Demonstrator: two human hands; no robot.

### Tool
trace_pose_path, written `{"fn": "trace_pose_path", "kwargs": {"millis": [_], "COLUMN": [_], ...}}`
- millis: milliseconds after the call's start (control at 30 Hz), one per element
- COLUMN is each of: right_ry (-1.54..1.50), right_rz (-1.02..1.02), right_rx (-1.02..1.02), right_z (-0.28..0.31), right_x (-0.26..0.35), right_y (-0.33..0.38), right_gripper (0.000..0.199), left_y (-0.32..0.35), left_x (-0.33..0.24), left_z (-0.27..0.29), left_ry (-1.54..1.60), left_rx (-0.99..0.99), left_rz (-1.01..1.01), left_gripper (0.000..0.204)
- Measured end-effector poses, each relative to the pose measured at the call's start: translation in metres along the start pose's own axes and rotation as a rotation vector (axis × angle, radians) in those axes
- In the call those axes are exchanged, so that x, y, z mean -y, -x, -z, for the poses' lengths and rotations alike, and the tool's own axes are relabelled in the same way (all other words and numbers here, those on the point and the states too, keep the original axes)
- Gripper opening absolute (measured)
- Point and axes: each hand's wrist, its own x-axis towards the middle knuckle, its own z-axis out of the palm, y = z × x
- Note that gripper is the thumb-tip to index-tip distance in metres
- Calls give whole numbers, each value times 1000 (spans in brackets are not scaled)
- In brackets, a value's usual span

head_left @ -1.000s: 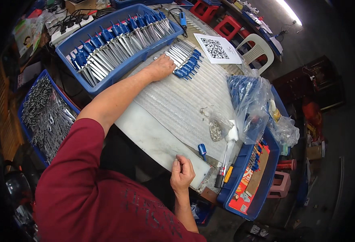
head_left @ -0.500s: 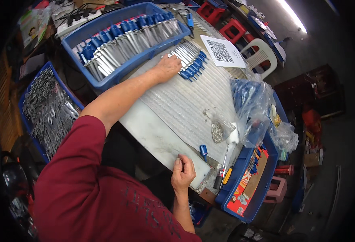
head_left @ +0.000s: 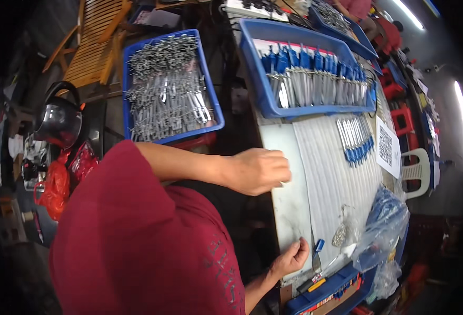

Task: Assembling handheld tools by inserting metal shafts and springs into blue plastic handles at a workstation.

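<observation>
Curled in toward the palm as they are, the fingers [head_left: 280,167] of the left hand [head_left: 256,172] hide whatever may lie inside, and I cannot tell whether they grasp anything. That hand hangs over the near edge of the counter [head_left: 289,207]. The right hand [head_left: 291,258], at the counter's lower corner, has thumb and fingertips drawn together; I cannot tell if something is pinched there. Just beside it lies a short blue-ended piece [head_left: 319,245].

Farther in, a row of metal rods with blue ends [head_left: 355,140] lies side by side on a ribbed foam sheet [head_left: 330,170], near the blue tray [head_left: 300,112] packed with similar rods. Next to the row, a white sheet [head_left: 387,149] bears a black square code. Dark lettering on the maroon shirt [head_left: 184,252] is broken up by folds.

A bare pale strip runs between the counter's near edge and the foam; beyond that edge, a dark gap separates the counter from a blue bin [head_left: 217,111] of metal pieces. A crumpled clear bag [head_left: 383,228] partly covers its bluish contents. The lower tray [head_left: 296,303] is cut off below, and a co-worker's sleeve [head_left: 355,6] above.
</observation>
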Motion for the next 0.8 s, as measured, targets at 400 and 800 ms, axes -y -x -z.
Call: {"fn": "trace_pose_path", "kwargs": {"millis": [400,800], "right_ry": [-23,101], "right_rz": [-35,31], "right_rx": [7,-3], "right_z": [-1,0], "right_x": [5,4], "right_y": [-3,-5], "right_gripper": [19,21], "left_y": [158,240], "left_x": [135,138], "left_z": [170,245], "left_ry": [-597,-608], "left_rx": [-172,-156], "left_rz": [824,1098], "left_gripper": [5,9]}}
